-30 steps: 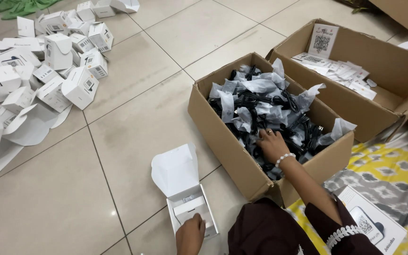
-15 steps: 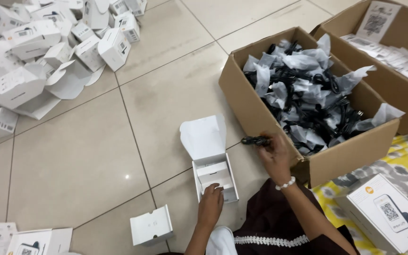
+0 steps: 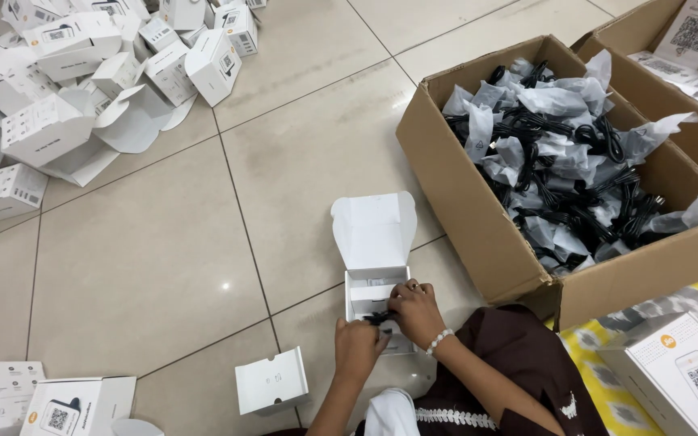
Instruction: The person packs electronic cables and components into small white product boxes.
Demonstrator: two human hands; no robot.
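Note:
An open white box lies on the tiled floor in front of me, its lid flap standing up. Both hands are over its open tray. My right hand pinches a small black cable at the tray's near edge. My left hand touches the same cable and the box's front rim. A white beaded bracelet sits on my right wrist.
A big cardboard box full of black cables in clear bags stands to the right. A second carton holds paper leaflets. A pile of white boxes lies top left. A small closed white box and printed boxes lie near me.
My right hand has brought a black cable from the edge of the cardboard box down to the open white box. My left hand has joined it there.

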